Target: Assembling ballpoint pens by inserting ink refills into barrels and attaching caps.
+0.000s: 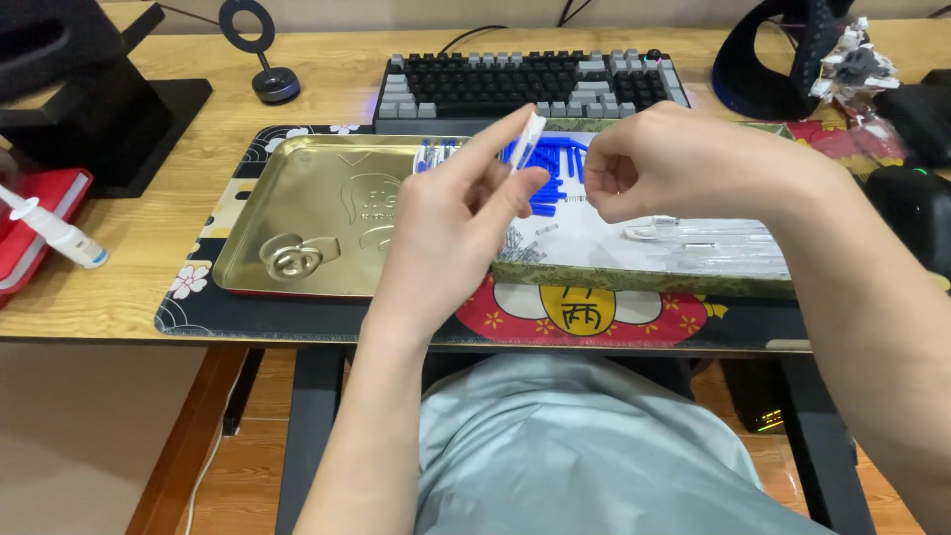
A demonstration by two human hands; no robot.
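Observation:
My left hand [451, 218] holds a slim clear pen barrel with a blue end [526, 140] upright between thumb and fingers, above the gold metal tray [297, 213]. My right hand [674, 163] is closed into a loose fist just right of the barrel, fingertips pinched together; whether a small part is in them is hidden. Below the hands lies a shallow box lid [644, 267] with a pile of blue pen parts [555, 173], small springs [520, 248] and clear tubes [713, 236]. A few blue-and-white pens [433, 154] rest in the gold tray.
A black keyboard [530, 84] sits behind the trays. A patterned desk mat [584, 312] lies under them. At left are a black monitor stand [109, 109], a red notebook [35, 213] and a white tube [54, 233]. Dark objects [916, 193] crowd the right edge.

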